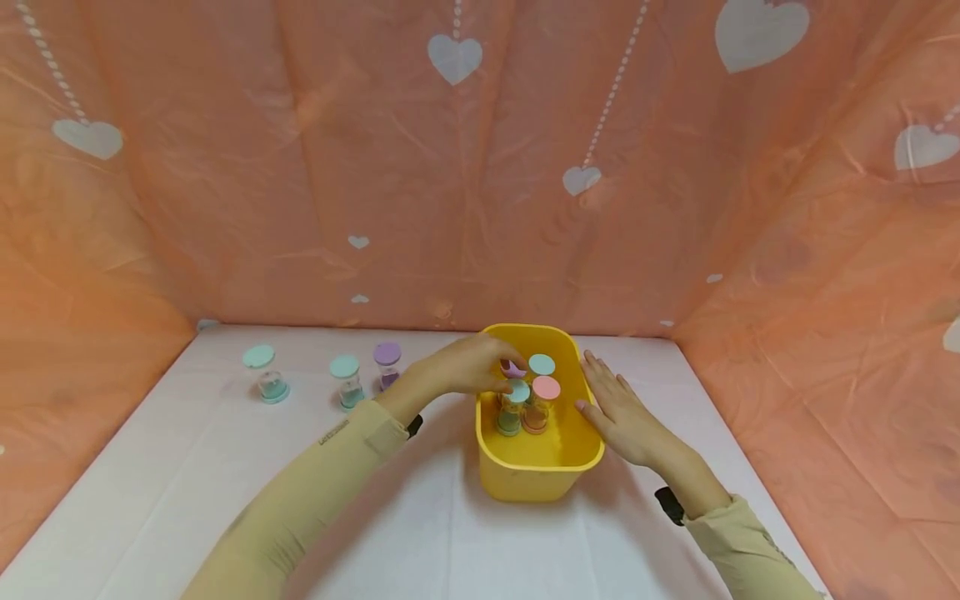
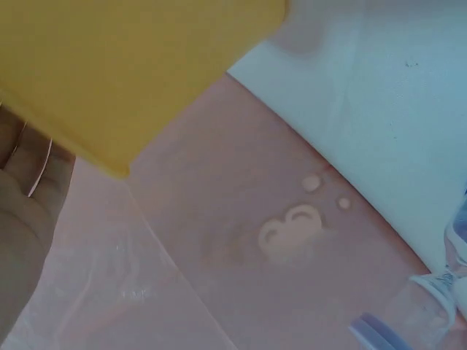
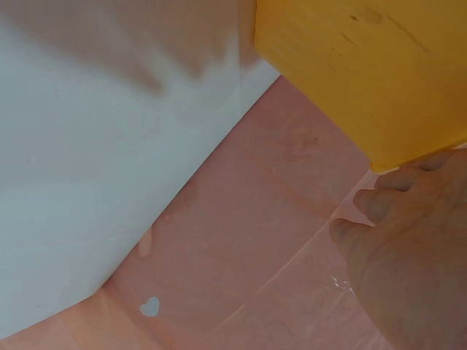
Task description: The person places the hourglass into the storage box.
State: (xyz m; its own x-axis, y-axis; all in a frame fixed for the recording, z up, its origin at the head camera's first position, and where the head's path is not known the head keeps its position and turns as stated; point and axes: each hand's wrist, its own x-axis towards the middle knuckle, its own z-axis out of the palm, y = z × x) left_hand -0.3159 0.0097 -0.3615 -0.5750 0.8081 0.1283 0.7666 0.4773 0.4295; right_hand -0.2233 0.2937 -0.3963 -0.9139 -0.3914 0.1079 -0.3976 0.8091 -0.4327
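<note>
Starting at the far left of the white surface (image 1: 225, 467), we see three sand timers standing upright in a loose row near the back wall: a mint-capped timer (image 1: 266, 374), then a teal-capped timer (image 1: 347, 382), then a purple-capped timer (image 1: 387, 365), each apart from the next. Just right of the purple one, our left hand (image 1: 468, 365) reaches over the left rim of the yellow bin (image 1: 540, 475); its fingers are curled down into the bin and pinch a pink-topped timer (image 1: 512, 368), though the grip itself is partly hidden by the hand. Inside the bin, close beside those fingers, stand three more timers: one with a pale blue cap (image 1: 516, 406), one with a mint cap (image 1: 542, 364) behind it, and one with a pink cap (image 1: 545, 402). The bin sits at the middle of the surface, towards the back. On its right, our right hand (image 1: 621, 408) lies flat against the bin's outer right rim, fingers straight and slightly spread, gripping nothing. Peach sheeting with white hearts (image 1: 454, 57) encloses everything.
</note>
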